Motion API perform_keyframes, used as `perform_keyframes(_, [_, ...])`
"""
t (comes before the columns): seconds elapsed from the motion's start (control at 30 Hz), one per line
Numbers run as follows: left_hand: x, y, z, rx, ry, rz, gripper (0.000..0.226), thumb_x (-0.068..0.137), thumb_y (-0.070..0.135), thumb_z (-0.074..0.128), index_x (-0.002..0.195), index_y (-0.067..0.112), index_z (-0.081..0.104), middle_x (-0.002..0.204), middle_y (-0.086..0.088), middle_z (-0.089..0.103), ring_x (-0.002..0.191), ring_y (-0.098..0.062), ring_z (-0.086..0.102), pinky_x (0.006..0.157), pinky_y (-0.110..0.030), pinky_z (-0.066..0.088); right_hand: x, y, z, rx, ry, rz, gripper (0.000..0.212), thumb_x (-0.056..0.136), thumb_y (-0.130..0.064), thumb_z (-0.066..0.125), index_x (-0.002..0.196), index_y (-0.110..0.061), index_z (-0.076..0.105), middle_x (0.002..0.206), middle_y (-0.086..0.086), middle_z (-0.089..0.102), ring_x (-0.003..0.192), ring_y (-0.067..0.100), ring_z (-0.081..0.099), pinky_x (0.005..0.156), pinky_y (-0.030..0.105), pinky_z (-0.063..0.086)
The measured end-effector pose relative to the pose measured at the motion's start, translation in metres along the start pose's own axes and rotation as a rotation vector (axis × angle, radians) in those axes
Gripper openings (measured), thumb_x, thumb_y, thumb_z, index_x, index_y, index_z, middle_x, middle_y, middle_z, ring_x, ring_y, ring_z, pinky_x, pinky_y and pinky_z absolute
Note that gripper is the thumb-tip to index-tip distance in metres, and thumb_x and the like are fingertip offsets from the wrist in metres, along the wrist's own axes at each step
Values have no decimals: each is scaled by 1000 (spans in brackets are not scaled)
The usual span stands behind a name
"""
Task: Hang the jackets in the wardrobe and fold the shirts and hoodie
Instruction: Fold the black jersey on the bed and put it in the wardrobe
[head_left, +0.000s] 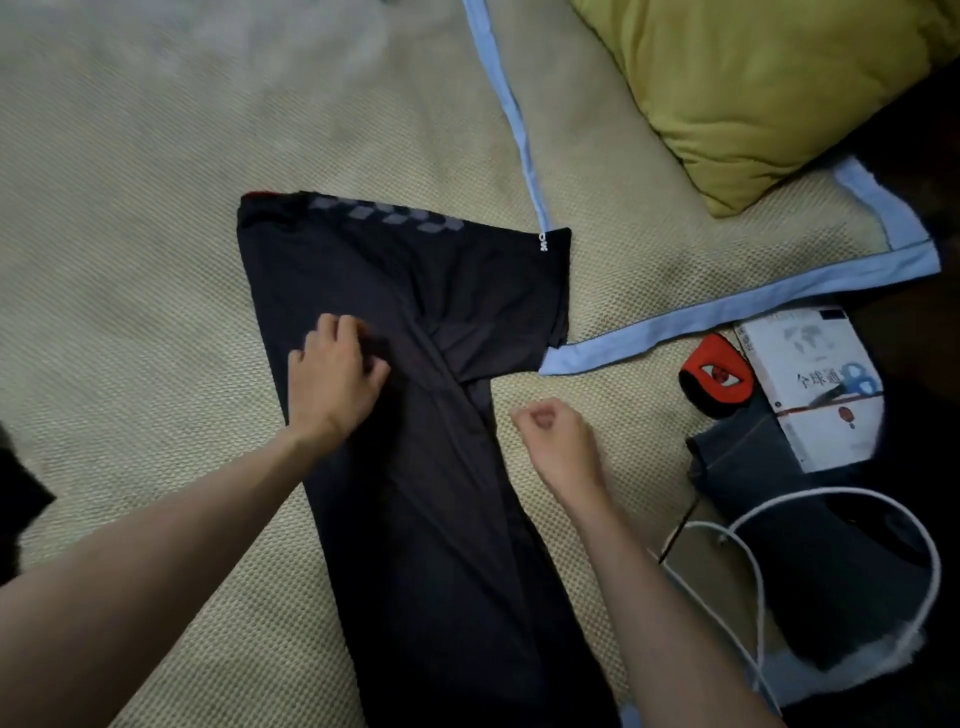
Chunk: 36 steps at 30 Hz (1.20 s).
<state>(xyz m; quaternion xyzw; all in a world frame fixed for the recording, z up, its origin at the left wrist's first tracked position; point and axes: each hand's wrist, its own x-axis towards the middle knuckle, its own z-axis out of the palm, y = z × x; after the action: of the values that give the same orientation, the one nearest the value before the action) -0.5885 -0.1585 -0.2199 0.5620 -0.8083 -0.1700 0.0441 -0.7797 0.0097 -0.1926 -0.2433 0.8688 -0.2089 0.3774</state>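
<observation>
A dark sports shirt (415, 467) lies flat on the woven beige mat (130, 234), partly folded lengthwise, with one sleeve (509, 291) sticking out to the right and a grey chevron band along its shoulder. My left hand (335, 376) rests on the shirt's middle, fingers loosely bent against the cloth. Just right of the shirt's edge hovers my right hand (553, 439), curled into a loose fist with nothing visible in it.
A yellow-green pillow (769, 88) lies at the top right on a blue-trimmed mat (727, 317). At the right sit a white book (810, 379), a red-and-black pouch (719, 379), folded denim (779, 493) and a white cable (758, 597). Dark cloth (18, 499) shows at the left edge.
</observation>
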Motion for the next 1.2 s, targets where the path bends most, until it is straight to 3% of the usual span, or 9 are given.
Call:
perform_keyframes(0.13, [44,-68,-6,-300,115,-515,55,77,49,61,116,11,58,121,-15,60,110,-36,60,94,-51,50,71,-54,6,-165,219,-168,53,91,-45,69,130,-12,52,125,5,61,117,24,58,98,44,51])
perform_keyframes(0.23, [82,-109,-14,-568,161,-653,53,87,39,70,123,4,56,115,-13,63,115,-34,61,97,-37,46,119,-81,-3,-320,315,-202,73,88,-44,74,140,-3,42,137,16,53,129,32,51,107,44,46])
perform_keyframes(0.4, [139,-129,-21,-793,90,-555,56,86,47,74,123,6,61,112,-7,69,101,-20,65,87,-33,53,165,-93,-13,-435,205,-43,56,87,-47,75,122,-6,57,117,13,67,109,36,65,83,42,50])
perform_keyframes(0.63, [193,-119,-33,-718,78,-376,44,89,32,73,129,22,58,110,-9,63,92,-17,62,82,-32,54,184,-92,-23,-492,173,-92,14,89,-36,73,85,-23,72,96,6,73,91,31,69,81,42,56])
perform_keyframes(0.7, [200,-117,-42,-479,114,-274,43,87,40,71,127,26,61,121,-7,54,102,-16,56,94,-32,49,187,-97,-24,-529,207,-209,8,91,-30,70,94,-22,70,101,3,70,93,28,67,79,41,56])
perform_keyframes(0.77, [209,-115,-51,-192,128,-108,37,87,49,68,118,29,67,125,-5,55,114,-23,54,104,-42,44,190,-104,-24,-612,199,-311,27,93,-31,68,118,-21,64,119,3,62,100,26,65,82,43,55])
perform_keyframes(0.9, [222,-105,-61,38,-47,99,31,91,49,63,109,25,69,106,-5,66,109,-31,58,99,-52,44,196,-110,-24,-821,123,-366,47,96,-37,66,138,-19,55,135,5,53,112,27,62,86,44,54])
perform_keyframes(1.07, [229,-93,-63,94,-145,94,35,95,52,58,118,27,65,117,-5,70,113,-32,61,106,-53,37,203,-116,-33,-784,43,-273,26,90,-37,74,109,-22,64,107,3,68,95,24,65,79,38,53])
perform_keyframes(1.2, [234,-93,-69,-32,-180,44,26,95,45,62,111,26,70,110,-6,69,101,-26,60,94,-44,47,207,-124,-49,-719,-37,-251,29,83,-43,79,73,-23,60,84,-2,66,80,19,63,70,33,46])
